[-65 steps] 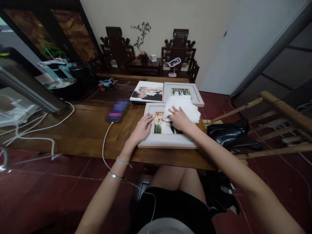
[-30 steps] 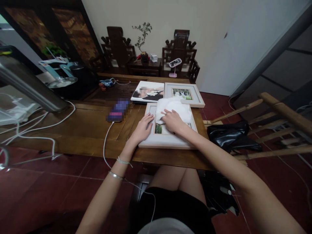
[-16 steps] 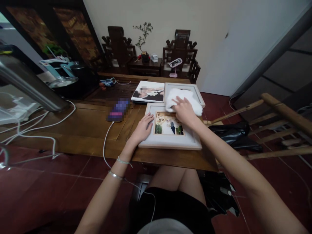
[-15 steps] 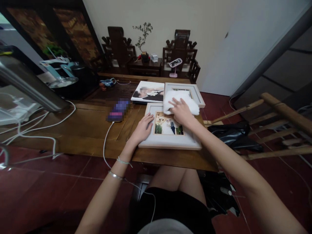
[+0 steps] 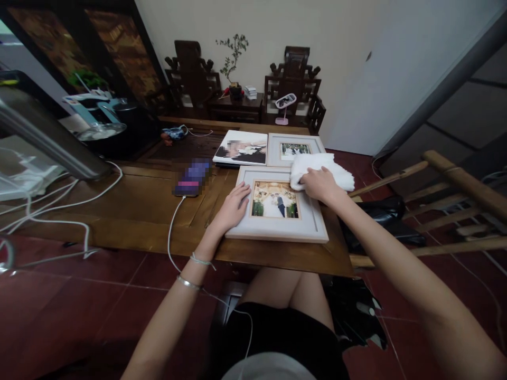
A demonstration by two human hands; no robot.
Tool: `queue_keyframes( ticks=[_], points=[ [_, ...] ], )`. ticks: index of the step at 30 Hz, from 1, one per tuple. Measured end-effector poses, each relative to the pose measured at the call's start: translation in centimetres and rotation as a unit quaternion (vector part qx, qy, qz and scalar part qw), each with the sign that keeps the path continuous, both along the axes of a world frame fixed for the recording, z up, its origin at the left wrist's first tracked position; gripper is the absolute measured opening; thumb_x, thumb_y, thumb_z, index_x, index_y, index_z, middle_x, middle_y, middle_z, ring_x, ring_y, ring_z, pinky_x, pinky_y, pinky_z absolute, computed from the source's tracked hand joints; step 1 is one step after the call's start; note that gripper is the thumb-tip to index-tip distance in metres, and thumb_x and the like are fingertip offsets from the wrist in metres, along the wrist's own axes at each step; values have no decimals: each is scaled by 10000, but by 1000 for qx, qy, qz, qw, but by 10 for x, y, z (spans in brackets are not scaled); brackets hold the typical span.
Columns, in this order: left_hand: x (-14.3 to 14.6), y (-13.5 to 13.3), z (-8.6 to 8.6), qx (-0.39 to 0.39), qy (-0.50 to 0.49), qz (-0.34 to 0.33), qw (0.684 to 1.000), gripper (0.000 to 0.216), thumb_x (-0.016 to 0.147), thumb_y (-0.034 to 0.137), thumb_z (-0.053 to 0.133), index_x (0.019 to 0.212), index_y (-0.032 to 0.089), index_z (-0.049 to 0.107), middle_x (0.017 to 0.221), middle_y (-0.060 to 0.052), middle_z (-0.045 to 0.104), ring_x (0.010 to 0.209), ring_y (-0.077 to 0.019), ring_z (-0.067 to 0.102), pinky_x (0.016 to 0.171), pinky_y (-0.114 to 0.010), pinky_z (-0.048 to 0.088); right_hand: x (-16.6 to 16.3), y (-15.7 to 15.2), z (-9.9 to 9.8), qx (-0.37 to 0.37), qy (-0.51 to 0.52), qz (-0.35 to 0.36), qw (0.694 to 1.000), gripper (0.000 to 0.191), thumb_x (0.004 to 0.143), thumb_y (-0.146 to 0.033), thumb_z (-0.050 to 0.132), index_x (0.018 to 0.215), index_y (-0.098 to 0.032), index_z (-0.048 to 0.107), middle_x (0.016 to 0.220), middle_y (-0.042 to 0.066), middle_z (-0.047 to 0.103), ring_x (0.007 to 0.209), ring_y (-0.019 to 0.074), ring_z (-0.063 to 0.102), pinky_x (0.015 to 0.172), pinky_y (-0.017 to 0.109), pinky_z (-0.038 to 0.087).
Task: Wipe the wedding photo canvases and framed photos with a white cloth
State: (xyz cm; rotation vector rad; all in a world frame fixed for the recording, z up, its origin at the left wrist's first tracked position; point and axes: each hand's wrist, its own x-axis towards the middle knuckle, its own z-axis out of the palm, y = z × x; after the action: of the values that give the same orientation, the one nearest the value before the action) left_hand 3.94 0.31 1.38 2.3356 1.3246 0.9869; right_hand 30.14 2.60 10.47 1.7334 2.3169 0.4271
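Note:
A white picture frame (image 5: 277,230) with a wedding photo lies flat near the table's front edge. My left hand (image 5: 233,207) rests on its left border, fingers stretched out. At its upper right corner my right hand (image 5: 319,183) grips a white cloth (image 5: 331,168), fingers bent into the fabric. The cloth covers that corner and hangs over toward the right. Behind lies a second picture frame (image 5: 275,149) with a smaller photo, its lower right part hidden by the cloth. Left of that one is a photo album (image 5: 242,148) with a picture on its cover.
A phone (image 5: 192,177) with a white charging cable (image 5: 169,232) lies on the wooden table (image 5: 138,206). A large metallic cylinder (image 5: 51,132) and tangled cables are at the left. A pink mirror (image 5: 282,120) stands behind the table; a wooden chair (image 5: 467,179) is at the right.
My right hand has moved right with the cloth, from the frame's upper middle to its upper right corner, uncovering more of the rear frame's photo. My left hand has stayed put.

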Motion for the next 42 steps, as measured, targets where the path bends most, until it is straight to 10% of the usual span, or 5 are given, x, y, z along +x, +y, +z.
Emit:
queue_keyframes(
  ticks=[14, 27, 36, 42],
  points=[
    [-1, -1, 1, 8, 3, 1, 1000, 353, 907, 238, 430, 1197, 134, 603, 1317, -135, 565, 1321, -262, 417, 1100, -509, 326, -60, 9, -28, 6, 62, 243, 968, 330, 810, -41, 433, 1016, -120, 679, 1363, 137, 515, 1324, 247, 352, 972, 402, 324],
    [-1, 0, -1, 5, -2, 2, 1000, 361, 902, 232, 435, 1195, 101, 600, 1313, -150, 564, 1321, -258, 419, 1105, -483, 332, -7, 19, 22, -45, 31, -28, 998, 353, 786, -75, 458, 1045, -114, 695, 1028, 200, 670, 952, 298, 631, 818, 384, 392],
    [-2, 0, 0, 9, -2, 3, 1000, 369, 896, 221, 437, 1192, 70, 596, 1300, -163, 572, 1315, -260, 426, 1110, -465, 334, 0, -31, 1, -34, 14, 91, 995, 345, 768, -21, 408, 945, -76, 700, 1004, 208, 652, 981, 270, 583, 846, 349, 368],
    [-1, -1, 0, 6, -8, 4, 1000, 355, 894, 225, 438, 1189, 116, 603, 1303, -143, 574, 1314, -258, 428, 1102, -491, 337, -5, -97, 31, -195, 27, 105, 975, 318, 733, -51, 432, 877, -123, 706, 901, 168, 678, 809, 245, 623, 652, 305, 372]
  ],
)
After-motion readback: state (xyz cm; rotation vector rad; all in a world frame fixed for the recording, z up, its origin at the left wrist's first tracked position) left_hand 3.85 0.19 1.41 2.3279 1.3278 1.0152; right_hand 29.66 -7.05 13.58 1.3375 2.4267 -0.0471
